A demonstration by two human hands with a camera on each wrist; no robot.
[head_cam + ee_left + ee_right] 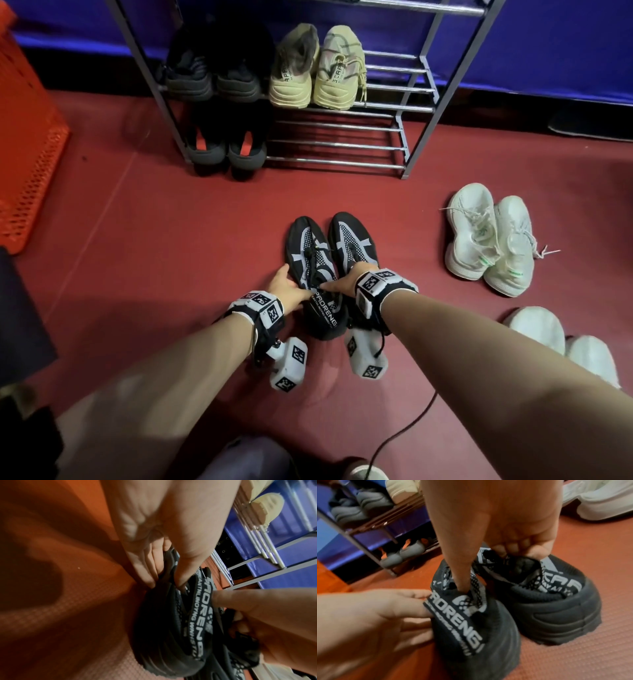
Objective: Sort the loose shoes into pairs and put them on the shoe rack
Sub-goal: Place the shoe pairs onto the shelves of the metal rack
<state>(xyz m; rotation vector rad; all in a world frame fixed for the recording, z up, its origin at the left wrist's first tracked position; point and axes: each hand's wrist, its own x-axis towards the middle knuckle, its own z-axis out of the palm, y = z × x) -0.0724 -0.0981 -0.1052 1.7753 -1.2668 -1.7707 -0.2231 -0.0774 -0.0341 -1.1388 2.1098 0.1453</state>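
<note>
Two black-and-grey mesh shoes stand side by side on the red floor, toes toward the shoe rack (416,130): the left shoe (306,245) (471,635) (163,635) and the right shoe (354,236) (556,608). My right hand (342,279) (489,566) grips both at once, one digit down in the left shoe's opening and curled fingers hooked in the right shoe's opening. My left hand (291,284) (168,578) pinches the left shoe's collar by the lettered heel strap.
The rack holds a black pair (212,72), a beige pair (318,68) and, lower down, a dark grey pair (226,150); bare bars (335,145) lie to their right. A white sneaker pair (489,240) and white slippers (548,335) sit on the floor at right. An orange crate (27,144) stands left.
</note>
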